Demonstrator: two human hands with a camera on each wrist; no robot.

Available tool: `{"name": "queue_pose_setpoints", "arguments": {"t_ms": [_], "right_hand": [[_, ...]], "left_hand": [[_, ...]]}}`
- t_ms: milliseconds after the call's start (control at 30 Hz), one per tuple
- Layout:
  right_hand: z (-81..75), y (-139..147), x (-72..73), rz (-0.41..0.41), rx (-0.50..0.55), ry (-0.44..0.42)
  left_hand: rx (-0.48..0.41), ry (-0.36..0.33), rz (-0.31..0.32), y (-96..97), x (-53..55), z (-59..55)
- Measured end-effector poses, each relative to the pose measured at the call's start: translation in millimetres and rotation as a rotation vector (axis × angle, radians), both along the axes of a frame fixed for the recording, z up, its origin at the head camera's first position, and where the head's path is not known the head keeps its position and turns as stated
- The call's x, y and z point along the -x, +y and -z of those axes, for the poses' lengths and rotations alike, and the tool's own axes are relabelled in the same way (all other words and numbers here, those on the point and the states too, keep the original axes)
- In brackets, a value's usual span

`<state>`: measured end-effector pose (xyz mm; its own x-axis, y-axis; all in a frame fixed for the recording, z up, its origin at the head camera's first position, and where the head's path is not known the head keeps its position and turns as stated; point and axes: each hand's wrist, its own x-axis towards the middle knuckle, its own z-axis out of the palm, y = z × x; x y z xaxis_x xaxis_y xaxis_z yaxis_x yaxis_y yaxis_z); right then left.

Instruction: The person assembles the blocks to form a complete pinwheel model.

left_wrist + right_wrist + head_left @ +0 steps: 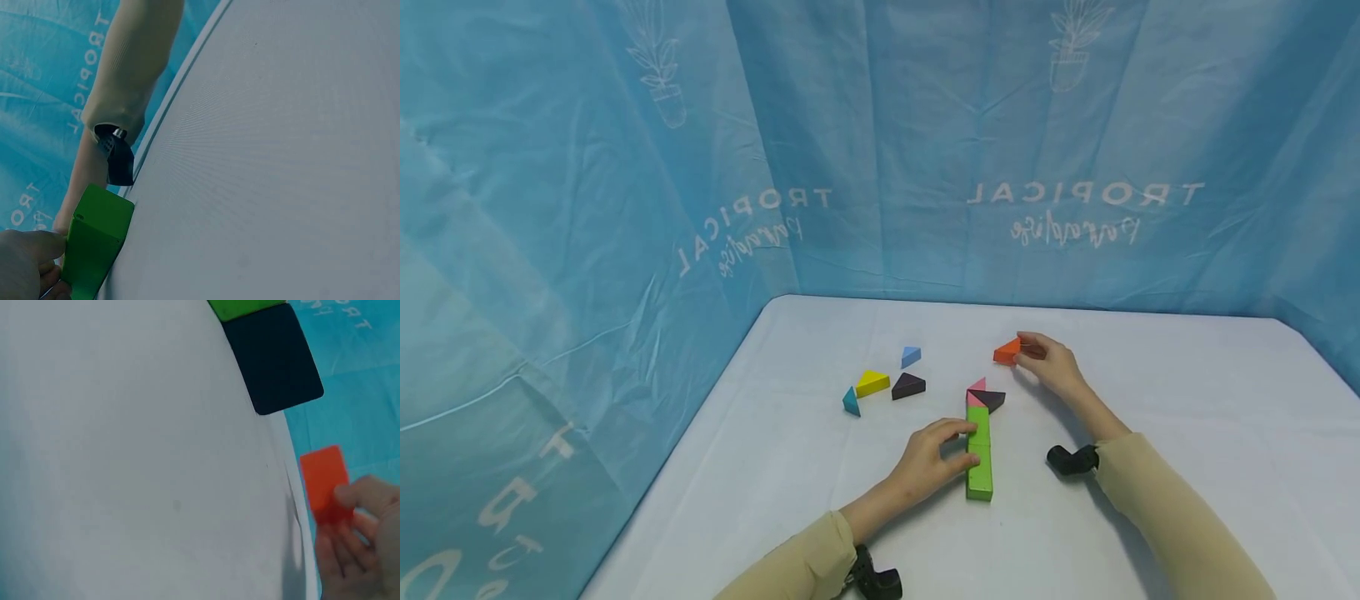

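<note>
Pinching an orange, wooden-looking triangular block (1005, 352) between thumb and fingers, a person's right hand (1054, 367) holds it beyond and right of a dark triangular block (992, 400) at the far end of a bright-green block row (980, 479). The row's long axis points away from the person; the left hand (922, 462), fingers loosely extended, touches its left side, farther from the orange piece.

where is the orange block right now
In the head view, the orange block is pinched in the right grip, right of centre, beyond the right-hand black block.
</note>
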<state>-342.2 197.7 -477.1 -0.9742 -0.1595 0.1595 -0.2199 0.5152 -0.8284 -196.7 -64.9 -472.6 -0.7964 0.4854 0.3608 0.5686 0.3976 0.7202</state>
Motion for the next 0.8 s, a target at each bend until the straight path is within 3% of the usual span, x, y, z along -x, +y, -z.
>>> {"name": "queue_pose_setpoints", "arguments": {"t_ms": [200,400,533,800], "right_hand": [[-12.4,-10,0.3,-0.198,0.104,-0.028],[-14.0,-23,1.1,-0.341,0.105,-0.074],[-13.2,-28,1.4,-0.393,0.109,-0.106],[-14.2,-32,4.4,-0.408,0.023,-0.136]], "left_hand": [[0.005,-0.010,-0.008,-1.1,0.1,-1.2],[-0.003,-0.010,0.000,-1.0,0.6,-0.8],[-0.011,-0.014,0.007,-0.8,-0.4,0.6],[-0.003,-0.005,0.004,-0.7,0.1,0.3]]}}
